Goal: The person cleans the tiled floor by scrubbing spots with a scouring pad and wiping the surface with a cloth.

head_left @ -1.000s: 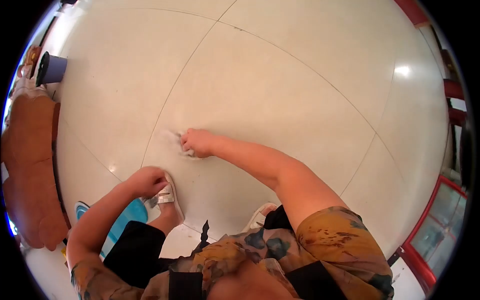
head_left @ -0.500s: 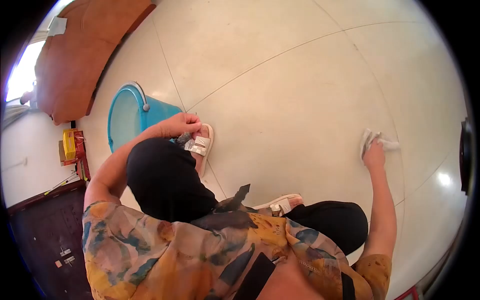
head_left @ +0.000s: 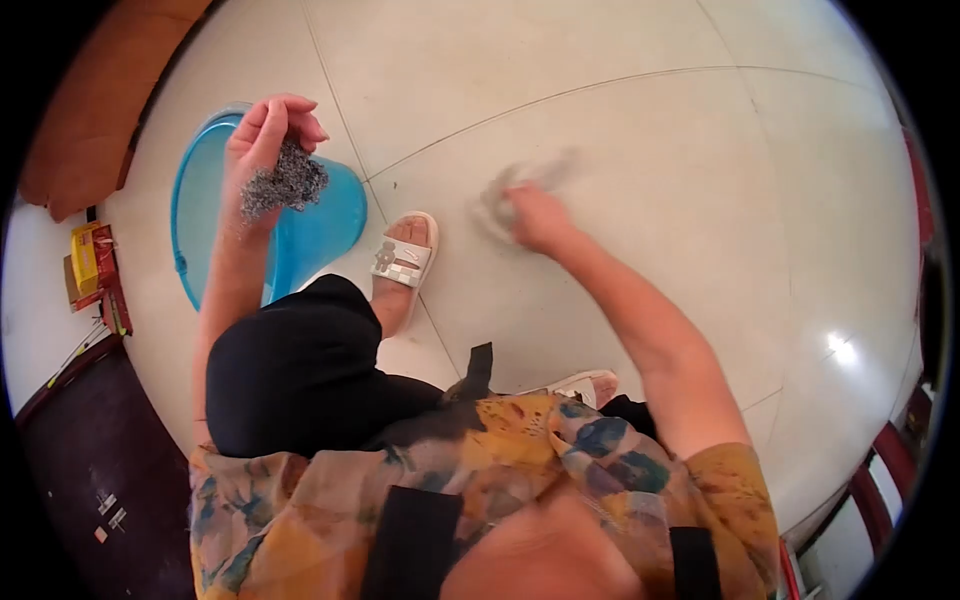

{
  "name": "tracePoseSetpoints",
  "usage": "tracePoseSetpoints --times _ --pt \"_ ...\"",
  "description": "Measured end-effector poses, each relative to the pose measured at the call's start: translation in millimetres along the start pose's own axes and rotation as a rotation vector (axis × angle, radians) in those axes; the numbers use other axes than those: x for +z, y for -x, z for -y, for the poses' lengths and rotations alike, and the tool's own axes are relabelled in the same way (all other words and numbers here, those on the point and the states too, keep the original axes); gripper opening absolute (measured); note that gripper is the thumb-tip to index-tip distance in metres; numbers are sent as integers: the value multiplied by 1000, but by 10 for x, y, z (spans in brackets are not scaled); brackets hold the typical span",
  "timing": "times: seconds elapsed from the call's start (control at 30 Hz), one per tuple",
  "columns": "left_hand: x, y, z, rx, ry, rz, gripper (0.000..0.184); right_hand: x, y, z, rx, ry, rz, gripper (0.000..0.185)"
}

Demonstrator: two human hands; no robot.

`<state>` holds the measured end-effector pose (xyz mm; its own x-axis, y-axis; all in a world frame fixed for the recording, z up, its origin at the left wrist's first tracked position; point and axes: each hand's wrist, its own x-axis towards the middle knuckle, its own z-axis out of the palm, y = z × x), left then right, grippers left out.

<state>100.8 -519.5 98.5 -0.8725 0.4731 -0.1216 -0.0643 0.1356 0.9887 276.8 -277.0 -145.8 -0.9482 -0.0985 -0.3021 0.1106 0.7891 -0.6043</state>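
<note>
My left hand (head_left: 272, 135) is raised in front of the blue bucket (head_left: 335, 220), its fingers curled around a grey steel wool scourer (head_left: 287, 182). The scourer hangs out below the fingers and hides part of the bucket. Out over the tiled floor (head_left: 620, 150), my right hand (head_left: 540, 217) is closed on a pale cloth (head_left: 492, 205). Motion smears the cloth, which lies at floor level just ahead of my knuckles. Between the two hands is my foot in a white sandal (head_left: 402, 262).
A brown sofa-like piece (head_left: 95, 110) stands at the upper left. Below it are yellow and red boxes (head_left: 92, 262) and a dark door or panel (head_left: 85, 470). Dark red furniture legs (head_left: 885, 470) show at the lower right edge.
My right hand has swept the cloth from the far right toward the middle of the floor. My left hand has risen from beside my foot to the bucket, bringing the scourer into fuller view.
</note>
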Motion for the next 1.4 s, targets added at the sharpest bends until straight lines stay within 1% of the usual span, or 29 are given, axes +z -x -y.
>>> tracePoseSetpoints --times 0.07,0.13,0.2,0.27,0.33,0.4,0.43,0.5,0.53,0.57,0.6,0.63,0.67,0.73,0.77,0.83,0.87,0.97,1.0,1.03,1.07,1.1,1.17,1.2,1.23,1.3,1.33,1.37,1.4 --pt "31 -92 -85 -11 -80 39 27 -114 -140 400 -44 -154 58 39" --pt "28 -165 -172 -2 -102 69 27 -323 -238 184 -113 -287 -300 43" --pt "10 -169 -229 47 -95 60 26 -788 -216 -400 -118 -62 -717 50" --pt "-73 -134 -241 47 -42 -6 26 -1275 28 -1313 33 159 -963 47" --pt "-268 -75 -206 80 -71 -44 25 -1606 395 -2473 337 368 -977 44" --pt "-497 5 -158 135 11 -70 26 -1494 470 -3322 610 501 -839 49" --pt "-609 79 -131 129 20 -134 26 -1399 341 -3475 668 610 -781 52" --pt "-774 229 -84 104 32 -258 27 -1242 -110 -3307 697 925 -596 60" --pt "-790 268 -40 97 48 -287 27 -1135 -581 -2826 659 1128 -480 64" --pt "-806 306 -77 88 65 -321 27 -1118 -983 -2321 500 1019 -500 65" --pt "-814 359 -102 79 80 -352 27 -1038 -1330 -1821 289 840 -697 61" --pt "-811 388 -113 83 74 -359 26 -920 -1767 -1536 122 720 -713 59" --pt "-797 407 -89 90 75 -351 26 -646 -2059 -1174 -24 451 -770 56" --pt "-707 396 -179 96 75 -324 26 -119 -2163 -342 -307 133 -672 57" --pt "-650 387 -213 106 63 -317 26 140 -2024 -27 -430 -46 -616 51" --pt "-540 302 -239 134 44 -291 25 438 -1543 430 -529 -190 -400 46" --pt "-501 282 -240 140 39 -261 26 563 -1360 471 -594 -302 -265 44" --pt "-384 216 -156 137 -35 -154 28 420 -944 249 -452 -704 161 42" --pt "-387 198 -168 115 -101 -117 28 179 -876 -42 -441 -787 117 41" --pt "-384 216 -175 84 -165 -77 29 -56 -765 -413 -414 -728 -125 40" --pt "-370 237 -163 75 -161 -103 29 -368 -687 -800 -436 -229 -433 41" --pt "-347 297 -176 72 -156 -132 29 -875 -536 -1129 -287 -125 -515 39" --pt "-384 272 -82 85 -154 -184 29 -1399 -299 -2009 -24 -21 -708 45" --pt "-560 287 -21 24 -29 -159 31 -1495 -187 -2240 153 -33 -752 37" --pt "-616 291 24 22 -38 -154 31 -1356 -170 -2667 368 21 -813 43" --pt "-650 317 87 4 -31 -174 30 -823 -203 -2790 -41 441 -850 49" --pt "-668 350 107 -11 -13 -198 30 -580 -137 -2148 -121 389 -758 49" --pt "-679 379 126 -31 3 -227 30 -212 -109 -1827 -251 199 -721 48" --pt "-717 412 154 -56 33 -233 30 97 23 -1399 -305 142 -581 47"
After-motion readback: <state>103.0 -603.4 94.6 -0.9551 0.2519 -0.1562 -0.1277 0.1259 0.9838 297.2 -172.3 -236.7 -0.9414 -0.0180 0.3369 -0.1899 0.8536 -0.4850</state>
